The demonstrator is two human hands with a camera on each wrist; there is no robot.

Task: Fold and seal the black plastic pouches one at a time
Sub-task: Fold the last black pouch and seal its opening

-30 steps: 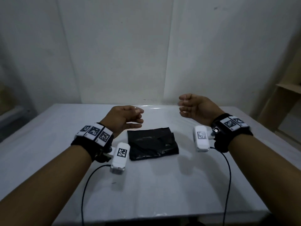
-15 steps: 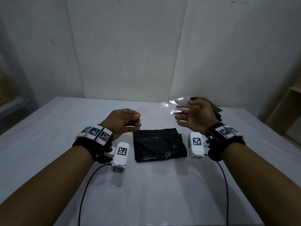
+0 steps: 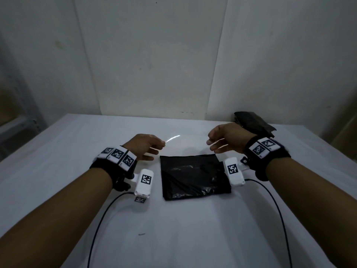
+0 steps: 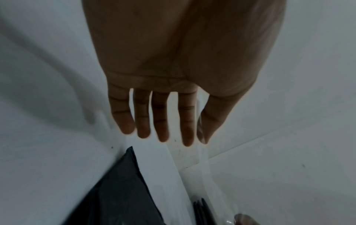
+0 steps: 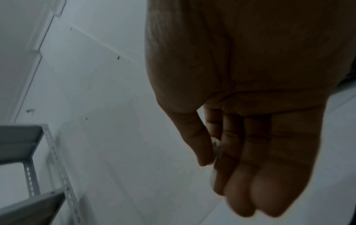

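A folded black pouch lies flat near the middle of the white table, and both hands hover above its far edge, well apart, with a strip of clear tape stretched between them. The left hand pinches one end between thumb and forefinger – in the left wrist view its other fingers hang straight – while the right hand pinches the other end the same way. A stack of black pouches sits at the far right corner, behind the right wrist.
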